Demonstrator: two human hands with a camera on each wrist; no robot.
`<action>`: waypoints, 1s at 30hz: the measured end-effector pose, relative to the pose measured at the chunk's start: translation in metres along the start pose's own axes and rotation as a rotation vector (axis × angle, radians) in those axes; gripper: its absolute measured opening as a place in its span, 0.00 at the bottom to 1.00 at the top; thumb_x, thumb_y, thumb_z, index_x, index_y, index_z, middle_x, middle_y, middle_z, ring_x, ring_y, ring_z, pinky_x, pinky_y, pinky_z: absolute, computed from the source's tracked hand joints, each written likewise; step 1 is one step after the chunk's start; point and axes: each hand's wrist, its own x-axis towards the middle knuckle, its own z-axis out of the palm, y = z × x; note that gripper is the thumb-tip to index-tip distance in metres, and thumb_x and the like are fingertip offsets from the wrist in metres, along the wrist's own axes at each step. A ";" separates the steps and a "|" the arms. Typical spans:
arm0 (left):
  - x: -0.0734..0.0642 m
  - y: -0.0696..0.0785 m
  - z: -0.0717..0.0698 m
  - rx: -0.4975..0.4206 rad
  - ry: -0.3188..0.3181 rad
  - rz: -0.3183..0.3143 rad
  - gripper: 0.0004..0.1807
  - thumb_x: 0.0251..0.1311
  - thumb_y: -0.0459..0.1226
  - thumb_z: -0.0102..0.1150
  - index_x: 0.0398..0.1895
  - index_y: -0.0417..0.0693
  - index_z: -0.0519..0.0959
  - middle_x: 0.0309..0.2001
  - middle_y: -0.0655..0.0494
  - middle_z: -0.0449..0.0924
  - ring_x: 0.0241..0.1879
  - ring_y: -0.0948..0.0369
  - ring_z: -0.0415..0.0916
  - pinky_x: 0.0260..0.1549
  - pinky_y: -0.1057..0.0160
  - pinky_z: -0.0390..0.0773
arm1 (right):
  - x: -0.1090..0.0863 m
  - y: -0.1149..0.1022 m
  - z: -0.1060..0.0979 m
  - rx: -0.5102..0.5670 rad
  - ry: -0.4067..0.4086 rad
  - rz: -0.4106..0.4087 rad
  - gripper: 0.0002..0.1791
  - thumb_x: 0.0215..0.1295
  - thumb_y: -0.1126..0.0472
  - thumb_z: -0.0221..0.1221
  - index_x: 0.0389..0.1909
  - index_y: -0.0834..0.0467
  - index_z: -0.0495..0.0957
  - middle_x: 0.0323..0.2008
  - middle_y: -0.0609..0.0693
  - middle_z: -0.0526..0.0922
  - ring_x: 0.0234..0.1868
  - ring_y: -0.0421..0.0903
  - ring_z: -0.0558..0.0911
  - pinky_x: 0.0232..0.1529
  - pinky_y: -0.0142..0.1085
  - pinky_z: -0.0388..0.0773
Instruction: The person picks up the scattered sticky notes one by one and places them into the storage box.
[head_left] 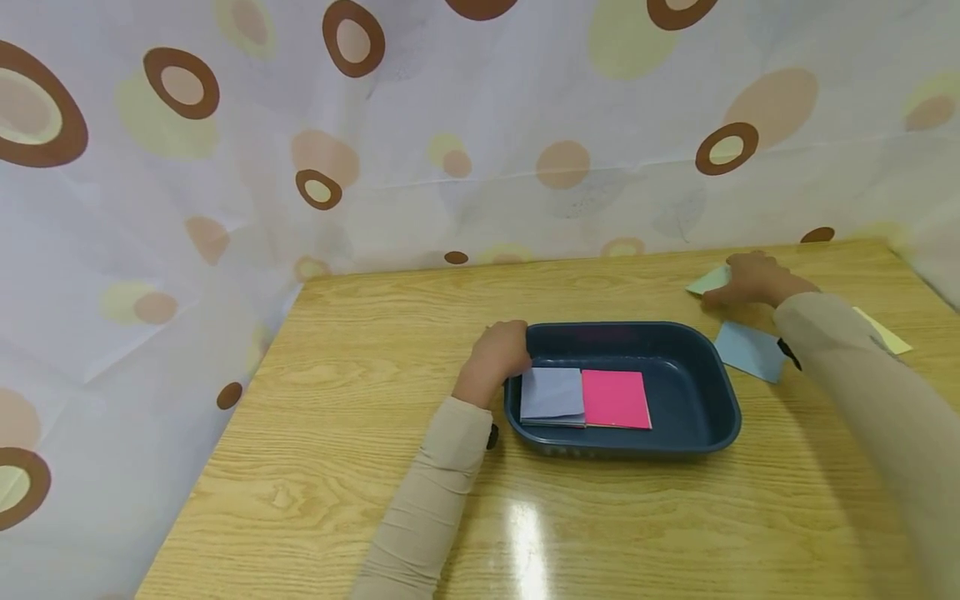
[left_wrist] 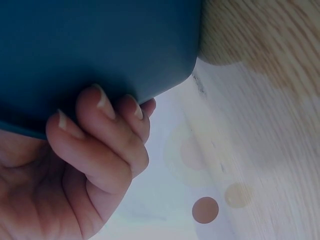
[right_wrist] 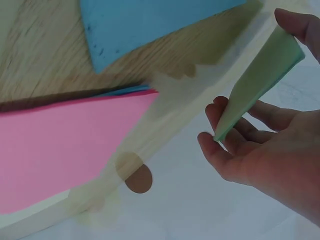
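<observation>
A dark blue plastic basin (head_left: 686, 400) stands on the wooden table. My left hand (head_left: 497, 354) grips its left end, and in the left wrist view the curled fingers (left_wrist: 107, 142) press against the basin's outer wall (left_wrist: 125, 40). Inside, on the left, lie a pale blue-grey stack of paper squares (head_left: 552, 393) and a bright pink one (head_left: 617, 399), side by side. Beyond the basin's right end, my right hand (head_left: 752, 282) holds a light green paper square (head_left: 707, 282). The right wrist view shows this green paper (right_wrist: 260, 82) bent between thumb and fingers.
A blue paper square (head_left: 750, 352) lies just right of the basin, under the right forearm. Farther right is a pale yellow paper (head_left: 885, 332), partly hidden by the sleeve. Pink paper (right_wrist: 70, 150) shows in the right wrist view. A patterned sheet (head_left: 480, 125) hangs behind the table.
</observation>
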 end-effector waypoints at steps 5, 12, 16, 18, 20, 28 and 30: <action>0.000 0.001 0.000 -0.008 -0.002 -0.005 0.23 0.61 0.32 0.60 0.61 0.41 0.73 0.53 0.47 0.79 0.43 0.57 0.75 0.41 0.61 0.79 | -0.006 -0.007 -0.002 0.081 0.057 -0.078 0.46 0.60 0.54 0.62 0.64 0.81 0.50 0.55 0.82 0.58 0.50 0.70 0.63 0.48 0.62 0.65; -0.001 0.001 0.000 -0.010 -0.008 -0.009 0.23 0.61 0.32 0.60 0.61 0.41 0.73 0.53 0.47 0.79 0.44 0.57 0.76 0.43 0.61 0.78 | -0.027 -0.038 -0.009 0.107 0.144 -0.182 0.42 0.55 0.55 0.68 0.61 0.76 0.60 0.59 0.77 0.61 0.55 0.69 0.63 0.52 0.62 0.64; 0.000 0.000 -0.001 -0.004 -0.003 -0.011 0.23 0.61 0.32 0.60 0.60 0.41 0.74 0.53 0.47 0.79 0.46 0.56 0.76 0.47 0.60 0.77 | -0.043 -0.064 -0.016 0.106 0.178 -0.238 0.42 0.53 0.54 0.71 0.60 0.72 0.62 0.59 0.73 0.63 0.53 0.65 0.66 0.48 0.57 0.68; 0.001 -0.001 -0.001 0.001 -0.001 -0.009 0.23 0.61 0.32 0.60 0.60 0.40 0.74 0.53 0.47 0.79 0.47 0.56 0.75 0.49 0.59 0.76 | -0.052 -0.079 -0.018 0.103 0.181 -0.267 0.42 0.53 0.55 0.71 0.61 0.72 0.62 0.60 0.72 0.63 0.51 0.64 0.67 0.46 0.56 0.69; 0.001 -0.002 -0.001 0.002 -0.002 -0.008 0.23 0.61 0.32 0.60 0.60 0.40 0.73 0.53 0.46 0.79 0.47 0.56 0.75 0.51 0.59 0.76 | -0.061 -0.093 -0.019 0.102 0.179 -0.295 0.42 0.53 0.58 0.71 0.63 0.71 0.60 0.60 0.71 0.63 0.51 0.64 0.68 0.45 0.55 0.71; 0.001 -0.002 0.001 -0.002 -0.009 0.007 0.21 0.61 0.32 0.59 0.59 0.40 0.74 0.52 0.47 0.79 0.45 0.56 0.76 0.49 0.59 0.76 | -0.096 -0.141 -0.012 0.073 0.121 -0.409 0.51 0.49 0.58 0.74 0.67 0.73 0.54 0.56 0.67 0.66 0.47 0.60 0.71 0.41 0.50 0.75; 0.001 -0.001 0.001 0.004 -0.006 0.007 0.21 0.61 0.32 0.60 0.58 0.41 0.75 0.52 0.47 0.80 0.45 0.57 0.76 0.49 0.59 0.76 | -0.102 -0.151 -0.010 0.051 0.085 -0.437 0.52 0.48 0.55 0.74 0.67 0.72 0.56 0.56 0.66 0.67 0.46 0.58 0.71 0.40 0.47 0.76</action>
